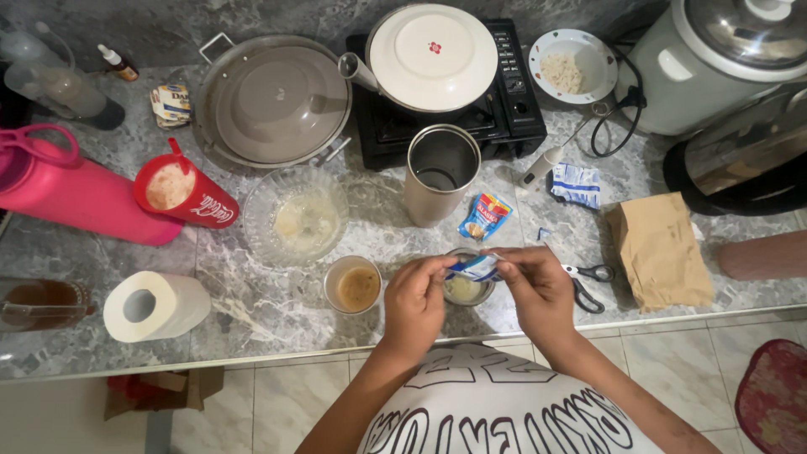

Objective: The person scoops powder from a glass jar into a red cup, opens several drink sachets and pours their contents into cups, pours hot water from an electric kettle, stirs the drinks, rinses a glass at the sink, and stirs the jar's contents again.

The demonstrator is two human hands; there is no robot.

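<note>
Both hands pinch 1 small blue-and-white sachet (473, 268) between them, directly over a small round glass cup of pale powder (465, 290) on the grey marble table (277, 315). The left hand (416, 303) grips the sachet's left end with thumb and fingers closed; the right hand (538, 290) clamps its right end. The sachet's long axis runs left to right, roughly level, with each hand equally near.

Just left of the cup stands a clear glass of brown liquid (357, 286). Beyond the hands lies a blue, red and yellow sachet (485, 215), beside a tall steel tumbler (439, 172). A crumpled blue-and-white wrapper (577, 184) and black-handled scissors (588, 282) lie to the right.
</note>
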